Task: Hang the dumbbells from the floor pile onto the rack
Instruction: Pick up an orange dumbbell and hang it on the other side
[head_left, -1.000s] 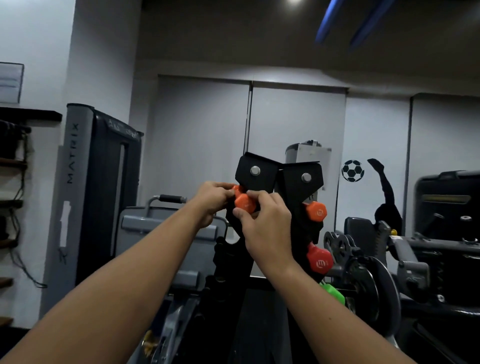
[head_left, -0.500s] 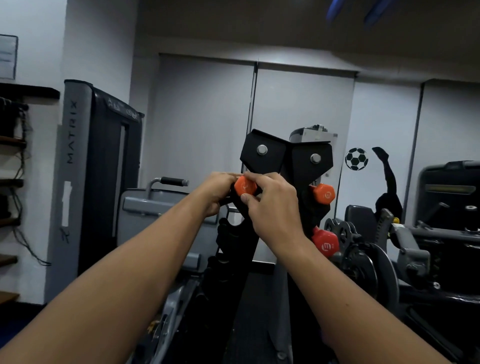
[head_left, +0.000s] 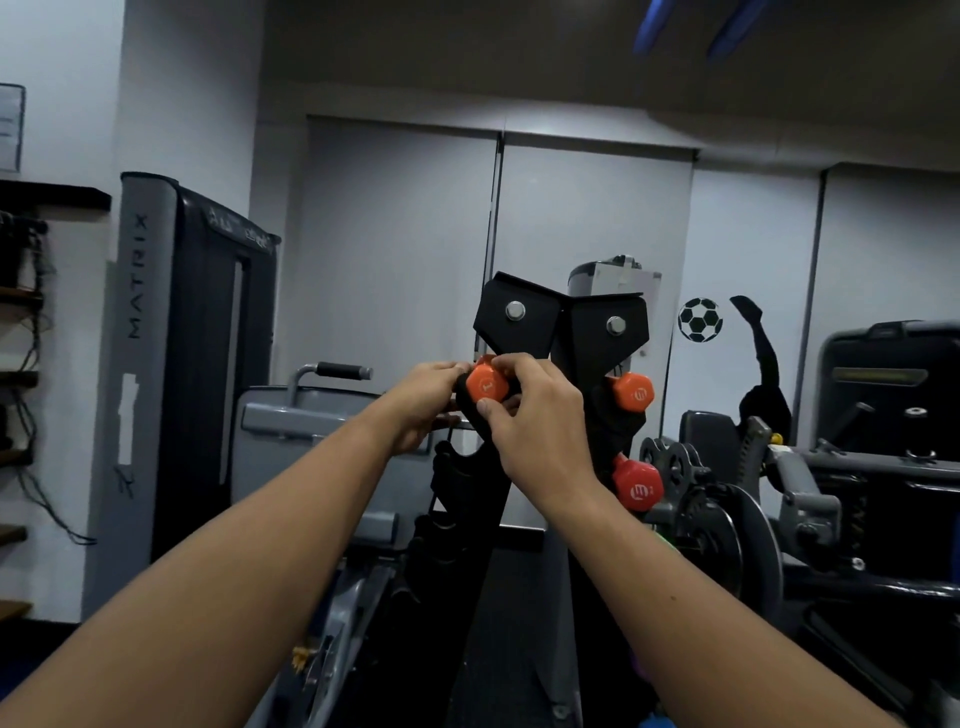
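Observation:
A black upright dumbbell rack (head_left: 540, 322) stands in front of me, its two top plates each fixed with a bolt. Both hands grip a small orange dumbbell (head_left: 487, 385) at the top notch of the rack's left arm. My right hand (head_left: 535, 415) pinches its near hexagonal end with fingers and thumb. My left hand (head_left: 426, 400) holds it from the left, and the far end is hidden. On the rack's right arm hang another orange dumbbell (head_left: 632, 392) and, lower, a red one (head_left: 637, 484).
A grey Matrix weight machine (head_left: 156, 364) with a padded seat (head_left: 332, 415) stands to the left. Black exercise machines (head_left: 831, 493) crowd the right side. Wall shelves (head_left: 21, 291) hang at far left. A soccer-ball sticker (head_left: 700, 320) marks the white back wall.
The view has shifted slightly. Both hands stay on the orange dumbbell at the top left notch, and its end face now shows more between my right fingers.

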